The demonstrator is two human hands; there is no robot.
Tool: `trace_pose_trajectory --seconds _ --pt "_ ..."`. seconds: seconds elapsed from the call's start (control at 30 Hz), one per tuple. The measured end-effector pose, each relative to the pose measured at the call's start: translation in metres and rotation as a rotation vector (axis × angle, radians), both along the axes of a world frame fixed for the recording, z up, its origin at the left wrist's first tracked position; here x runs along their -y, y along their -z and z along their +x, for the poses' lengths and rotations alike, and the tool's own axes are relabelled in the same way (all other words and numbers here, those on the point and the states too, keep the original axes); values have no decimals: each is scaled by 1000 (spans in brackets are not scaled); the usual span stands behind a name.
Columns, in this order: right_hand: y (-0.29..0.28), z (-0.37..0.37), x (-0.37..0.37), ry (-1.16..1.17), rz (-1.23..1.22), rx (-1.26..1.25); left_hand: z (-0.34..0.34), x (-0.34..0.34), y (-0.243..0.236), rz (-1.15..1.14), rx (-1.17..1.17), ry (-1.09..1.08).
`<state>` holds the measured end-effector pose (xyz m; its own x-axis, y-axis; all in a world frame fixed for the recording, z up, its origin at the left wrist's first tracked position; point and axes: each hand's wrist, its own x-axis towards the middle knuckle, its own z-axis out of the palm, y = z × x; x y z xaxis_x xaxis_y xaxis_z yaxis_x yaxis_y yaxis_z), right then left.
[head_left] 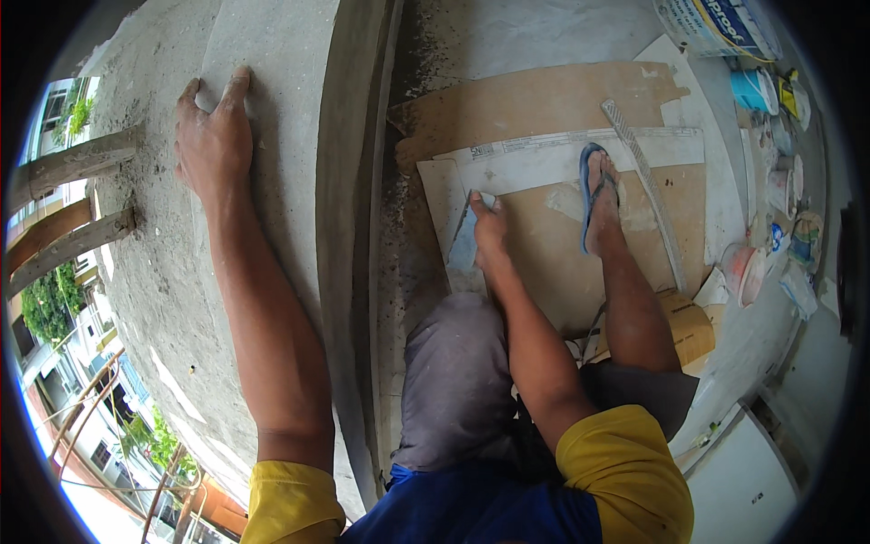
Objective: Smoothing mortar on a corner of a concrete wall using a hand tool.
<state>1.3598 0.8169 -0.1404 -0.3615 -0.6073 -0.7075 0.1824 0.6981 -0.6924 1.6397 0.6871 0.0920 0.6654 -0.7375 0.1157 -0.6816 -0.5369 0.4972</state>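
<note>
My left hand point(216, 145) rests on the grey cement surface point(272, 109) of a ledge, thumb and fingers apart, with nothing in it. Lower and to the right, my right hand point(490, 228) grips a flat, bluish-grey scraper blade point(464, 240) with a dark long edge. The blade is held tilted above the cardboard sheet point(553, 249), near the ledge's side face point(349, 181). My fingers cover part of the blade, so whether it has a handle cannot be seen.
A long pale ridged strip point(648, 181) lies across the cardboard beside my sandalled foot point(598, 195). Along the right stand a large bucket point(716, 32), a blue tub point(752, 91) and a pinkish pail point(745, 275). Wooden bars point(72, 168) jut out past the ledge's left edge, with buildings beyond.
</note>
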Motion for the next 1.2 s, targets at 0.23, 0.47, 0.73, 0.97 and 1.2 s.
trace_pose_trajectory --seconds 0.23,0.47,0.73,0.97,1.2 --pt "-46 -44 -41 37 -40 -65 1 -5 0 39 36 10" --pt "-86 -38 -73 -282 17 -193 -11 -6 -9 68 42 -15" --pt "-59 -20 -53 -385 -21 -194 -9 -6 -4 -175 86 -55" --pt "-20 5 -28 -476 -124 -124 -7 -6 3 -356 208 -37" --pt "-33 53 -32 -493 -403 -105 9 -15 -16 -490 298 -44"
